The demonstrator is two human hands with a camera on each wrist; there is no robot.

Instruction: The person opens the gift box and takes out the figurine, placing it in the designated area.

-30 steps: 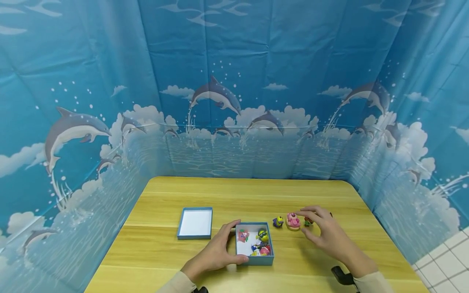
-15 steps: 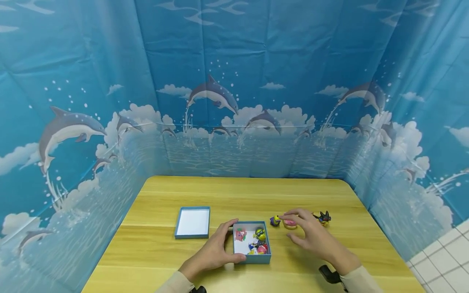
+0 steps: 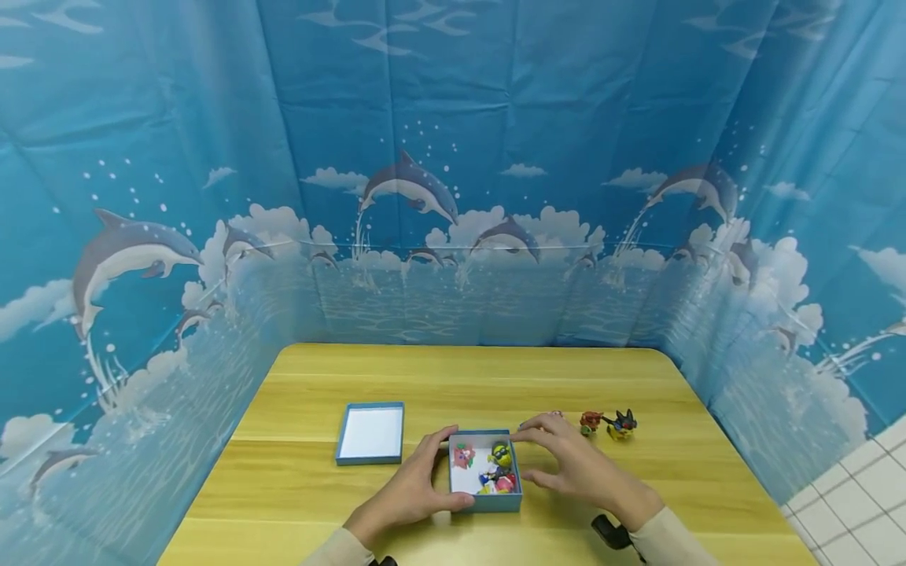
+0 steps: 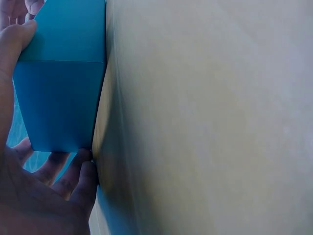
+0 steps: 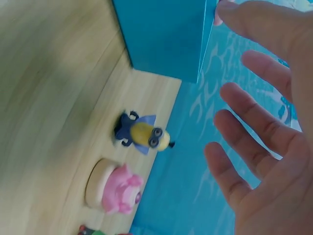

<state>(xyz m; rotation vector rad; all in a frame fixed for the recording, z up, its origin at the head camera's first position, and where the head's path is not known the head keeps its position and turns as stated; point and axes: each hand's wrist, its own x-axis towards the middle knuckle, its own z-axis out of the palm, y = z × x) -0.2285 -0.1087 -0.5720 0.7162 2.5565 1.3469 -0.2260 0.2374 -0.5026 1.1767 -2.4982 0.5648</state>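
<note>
My left hand (image 3: 423, 481) grips the left side of a blue open-topped box (image 3: 488, 504), its thumb at the front and its fingers at the back; the left wrist view shows them spanning the box wall (image 4: 61, 105). Inside lie a pink figurine (image 3: 463, 456), a yellow figurine with dark goggles (image 3: 500, 453) and other small figurines (image 3: 504, 483). My right hand (image 3: 576, 464) hovers by the box's right side, fingers spread and holding nothing. Below it in the right wrist view stand a yellow minion figurine (image 5: 143, 132) and a pink bear figurine (image 5: 120, 190), both mostly hidden in the head view.
The blue box lid (image 3: 370, 432), white inside, lies left of the box. Right of my right hand stand a reddish-brown and green figurine (image 3: 590, 423) and a black-eared figurine (image 3: 623, 424). A blue dolphin-print curtain (image 3: 453, 299) surrounds the wooden table (image 3: 453, 385).
My right hand has moved left from the figurines to the box's right side, uncovering the reddish-brown and black-eared figurines. My left hand keeps its hold on the box.
</note>
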